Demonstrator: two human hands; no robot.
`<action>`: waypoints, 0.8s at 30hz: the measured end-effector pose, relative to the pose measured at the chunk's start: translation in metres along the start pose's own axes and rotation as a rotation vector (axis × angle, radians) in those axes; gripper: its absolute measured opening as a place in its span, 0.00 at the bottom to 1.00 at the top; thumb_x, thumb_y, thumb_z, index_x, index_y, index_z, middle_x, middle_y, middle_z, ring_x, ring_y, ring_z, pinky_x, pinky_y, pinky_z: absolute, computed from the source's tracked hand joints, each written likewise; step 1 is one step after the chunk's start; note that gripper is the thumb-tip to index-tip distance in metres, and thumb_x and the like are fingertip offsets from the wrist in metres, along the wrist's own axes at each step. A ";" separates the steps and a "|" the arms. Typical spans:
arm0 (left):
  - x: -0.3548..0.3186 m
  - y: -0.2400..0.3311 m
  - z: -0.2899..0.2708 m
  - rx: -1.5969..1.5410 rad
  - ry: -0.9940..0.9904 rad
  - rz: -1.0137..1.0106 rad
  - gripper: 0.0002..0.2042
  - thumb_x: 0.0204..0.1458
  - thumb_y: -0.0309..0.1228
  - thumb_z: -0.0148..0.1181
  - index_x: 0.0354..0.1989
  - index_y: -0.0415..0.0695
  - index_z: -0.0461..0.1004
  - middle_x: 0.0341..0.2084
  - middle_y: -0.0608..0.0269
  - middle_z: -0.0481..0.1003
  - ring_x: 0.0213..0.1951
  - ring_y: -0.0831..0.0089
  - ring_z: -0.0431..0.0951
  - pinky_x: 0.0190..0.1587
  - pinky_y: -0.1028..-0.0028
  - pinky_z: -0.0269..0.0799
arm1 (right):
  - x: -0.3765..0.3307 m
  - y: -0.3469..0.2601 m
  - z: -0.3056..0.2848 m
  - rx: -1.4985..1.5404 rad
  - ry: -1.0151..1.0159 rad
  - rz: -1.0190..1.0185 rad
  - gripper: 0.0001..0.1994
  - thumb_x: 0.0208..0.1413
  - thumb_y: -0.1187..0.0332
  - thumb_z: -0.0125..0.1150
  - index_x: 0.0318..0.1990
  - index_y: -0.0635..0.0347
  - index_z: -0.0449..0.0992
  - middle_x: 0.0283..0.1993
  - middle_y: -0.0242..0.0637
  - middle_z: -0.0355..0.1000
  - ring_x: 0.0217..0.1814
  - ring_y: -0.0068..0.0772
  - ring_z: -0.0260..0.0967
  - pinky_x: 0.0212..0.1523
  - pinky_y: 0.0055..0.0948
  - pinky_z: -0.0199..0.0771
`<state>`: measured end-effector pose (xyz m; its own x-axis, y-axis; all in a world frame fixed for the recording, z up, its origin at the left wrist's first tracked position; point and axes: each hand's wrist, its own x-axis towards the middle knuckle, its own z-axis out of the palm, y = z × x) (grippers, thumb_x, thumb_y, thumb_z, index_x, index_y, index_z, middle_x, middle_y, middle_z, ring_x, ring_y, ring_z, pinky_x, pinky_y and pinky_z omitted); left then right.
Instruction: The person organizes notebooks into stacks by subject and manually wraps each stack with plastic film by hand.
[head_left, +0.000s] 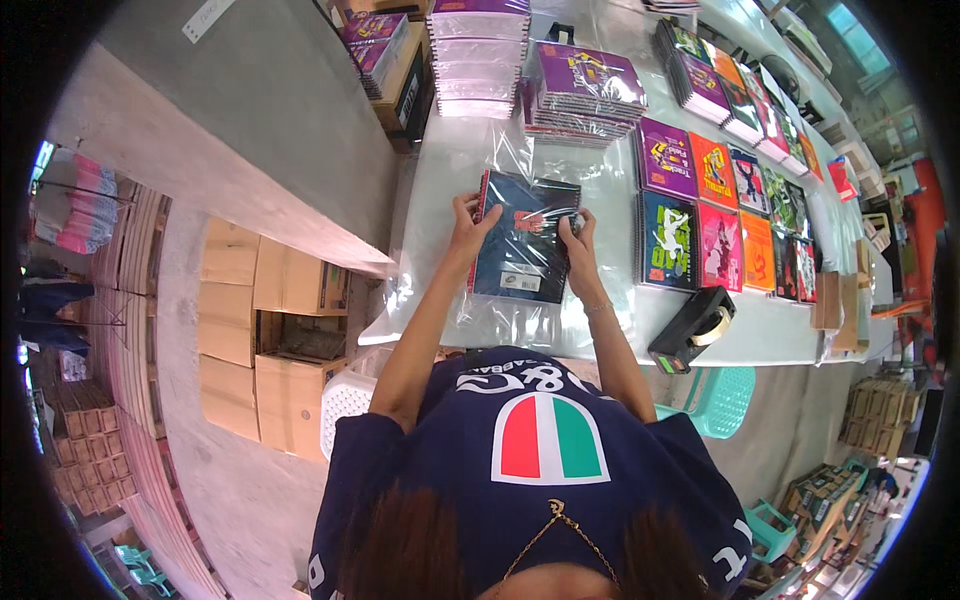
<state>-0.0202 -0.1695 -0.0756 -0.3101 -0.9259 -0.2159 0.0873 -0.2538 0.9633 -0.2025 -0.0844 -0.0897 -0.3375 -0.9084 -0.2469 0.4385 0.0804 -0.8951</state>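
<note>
A dark blue spiral notebook (524, 245) lies on the table in front of me, a pale label near its lower edge. Glossy clear plastic (507, 160) shows just beyond its far edge; whether it wraps the notebook I cannot tell. My left hand (470, 228) grips the left edge, thumb on top of the cover. At the right edge my right hand (579, 245) does the same, fingers curled round the side. Beyond the notebook rises a stack of purple spiral notebooks (590, 85), and a taller stack (478, 60) stands to its left.
Rows of colourful notebooks (718, 210) cover the table's right side, with more stacks behind. A black tape dispenser (693, 330) sits at the near edge. A grey pillar (300, 130) flanks the table's left. Cardboard boxes (228, 335) and a green plastic stool (722, 400) stand lower down.
</note>
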 end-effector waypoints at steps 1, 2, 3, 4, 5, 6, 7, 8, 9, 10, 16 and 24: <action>-0.006 0.010 0.000 -0.024 -0.039 0.063 0.34 0.53 0.37 0.62 0.63 0.45 0.50 0.53 0.53 0.63 0.55 0.68 0.63 0.57 0.70 0.60 | -0.008 -0.015 0.005 -0.017 -0.037 -0.099 0.29 0.59 0.60 0.57 0.63 0.63 0.53 0.56 0.44 0.61 0.60 0.35 0.56 0.61 0.32 0.54; -0.015 0.023 0.003 -0.047 -0.083 0.116 0.36 0.52 0.34 0.63 0.65 0.46 0.47 0.53 0.54 0.62 0.55 0.70 0.63 0.57 0.72 0.60 | -0.016 -0.026 0.004 -0.035 -0.064 -0.193 0.31 0.59 0.62 0.57 0.65 0.61 0.51 0.57 0.42 0.61 0.61 0.33 0.57 0.62 0.31 0.54; -0.025 0.036 0.006 -0.096 -0.135 0.161 0.37 0.52 0.33 0.63 0.66 0.47 0.45 0.55 0.55 0.61 0.57 0.69 0.62 0.58 0.71 0.58 | -0.024 -0.038 0.004 -0.054 -0.092 -0.286 0.32 0.59 0.63 0.57 0.67 0.60 0.49 0.58 0.40 0.61 0.62 0.32 0.57 0.62 0.30 0.54; -0.039 0.059 0.010 -0.143 -0.189 0.206 0.39 0.52 0.32 0.63 0.68 0.47 0.44 0.57 0.56 0.61 0.58 0.68 0.61 0.60 0.70 0.56 | -0.034 -0.055 0.001 -0.073 -0.146 -0.228 0.38 0.57 0.65 0.60 0.69 0.59 0.44 0.61 0.38 0.60 0.63 0.30 0.57 0.63 0.28 0.55; -0.048 0.071 0.008 -0.191 -0.230 0.256 0.40 0.52 0.31 0.62 0.69 0.48 0.42 0.58 0.57 0.60 0.60 0.67 0.60 0.62 0.69 0.54 | -0.040 -0.064 0.001 -0.121 -0.171 -0.256 0.38 0.56 0.67 0.61 0.69 0.59 0.44 0.61 0.38 0.60 0.62 0.29 0.58 0.62 0.28 0.56; -0.046 0.068 -0.002 -0.071 -0.292 0.333 0.42 0.53 0.25 0.59 0.71 0.49 0.36 0.62 0.55 0.56 0.62 0.66 0.58 0.63 0.68 0.54 | -0.045 -0.071 0.001 -0.169 -0.196 -0.284 0.39 0.55 0.68 0.62 0.69 0.59 0.44 0.60 0.38 0.60 0.62 0.29 0.59 0.61 0.28 0.58; -0.049 0.068 -0.008 -0.089 -0.309 0.280 0.41 0.52 0.25 0.60 0.70 0.48 0.38 0.61 0.56 0.56 0.62 0.67 0.58 0.63 0.69 0.53 | -0.048 -0.076 0.002 -0.218 -0.220 -0.312 0.40 0.54 0.70 0.63 0.69 0.59 0.44 0.60 0.38 0.61 0.61 0.29 0.60 0.60 0.27 0.59; -0.053 0.067 -0.013 -0.106 -0.327 0.226 0.41 0.51 0.24 0.61 0.69 0.46 0.41 0.61 0.56 0.55 0.61 0.67 0.58 0.63 0.70 0.52 | -0.054 -0.081 0.006 -0.195 -0.222 -0.289 0.43 0.50 0.75 0.65 0.69 0.59 0.43 0.62 0.38 0.58 0.60 0.29 0.61 0.59 0.28 0.61; -0.055 0.066 -0.016 -0.122 -0.345 0.172 0.41 0.50 0.23 0.62 0.69 0.45 0.43 0.61 0.57 0.55 0.61 0.67 0.57 0.63 0.71 0.52 | -0.055 -0.076 0.005 -0.177 -0.214 -0.285 0.43 0.50 0.76 0.65 0.69 0.59 0.42 0.63 0.38 0.57 0.59 0.29 0.61 0.59 0.28 0.62; -0.055 0.061 -0.019 -0.153 -0.372 0.174 0.43 0.47 0.21 0.63 0.69 0.43 0.42 0.63 0.57 0.53 0.63 0.66 0.56 0.64 0.70 0.50 | -0.055 -0.071 0.003 -0.161 -0.211 -0.284 0.44 0.49 0.77 0.65 0.70 0.58 0.42 0.63 0.38 0.56 0.59 0.29 0.62 0.58 0.29 0.63; -0.055 0.051 -0.040 0.140 -0.307 0.391 0.42 0.41 0.21 0.65 0.66 0.47 0.49 0.64 0.54 0.52 0.66 0.61 0.54 0.67 0.63 0.46 | -0.036 -0.031 -0.011 -0.297 -0.297 -0.200 0.48 0.46 0.79 0.66 0.70 0.54 0.38 0.70 0.40 0.44 0.66 0.36 0.54 0.62 0.36 0.61; -0.072 0.177 -0.021 1.196 -0.338 1.000 0.07 0.41 0.31 0.67 0.30 0.48 0.78 0.55 0.58 0.66 0.65 0.60 0.57 0.68 0.55 0.44 | -0.052 -0.094 0.011 -0.721 -0.251 -0.781 0.28 0.48 0.77 0.64 0.58 0.58 0.60 0.60 0.40 0.59 0.65 0.38 0.54 0.66 0.39 0.52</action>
<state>0.0372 -0.1532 0.1073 -0.7868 -0.4343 0.4386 -0.3343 0.8972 0.2887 -0.2172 -0.0497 0.0116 -0.0949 -0.8648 0.4930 -0.4414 -0.4074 -0.7995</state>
